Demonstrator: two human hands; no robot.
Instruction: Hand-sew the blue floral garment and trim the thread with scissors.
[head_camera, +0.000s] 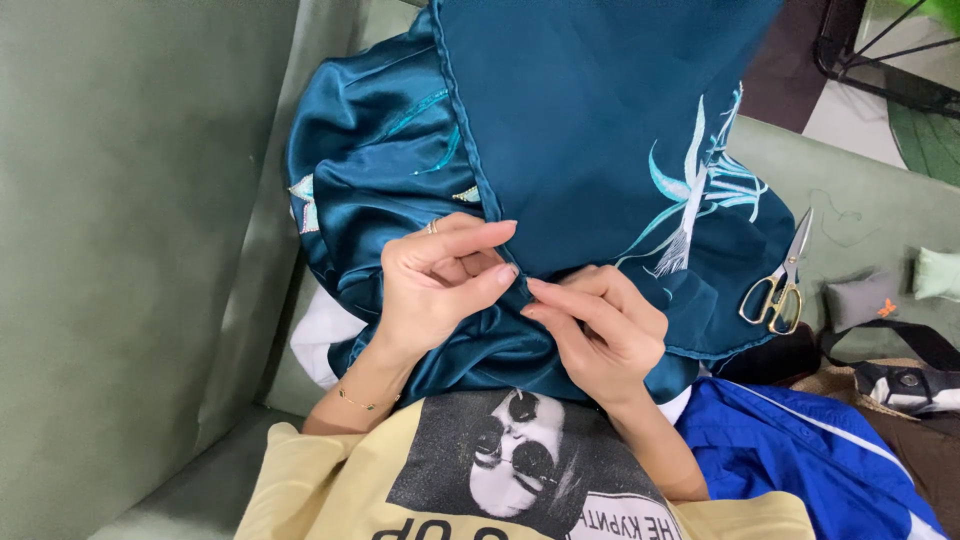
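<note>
Both hands (520, 295) pinch the teal satin fabric (590, 130).

A green sofa (120, 250) carries scissors (778, 285), two small cushions and teal satin fabric (580, 120).

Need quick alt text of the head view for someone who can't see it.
Both hands, left hand and right hand, pinch the edge of a teal satin embroidered cloth on the person's lap. Gold-handled scissors lie to the right on a green sofa.
</note>
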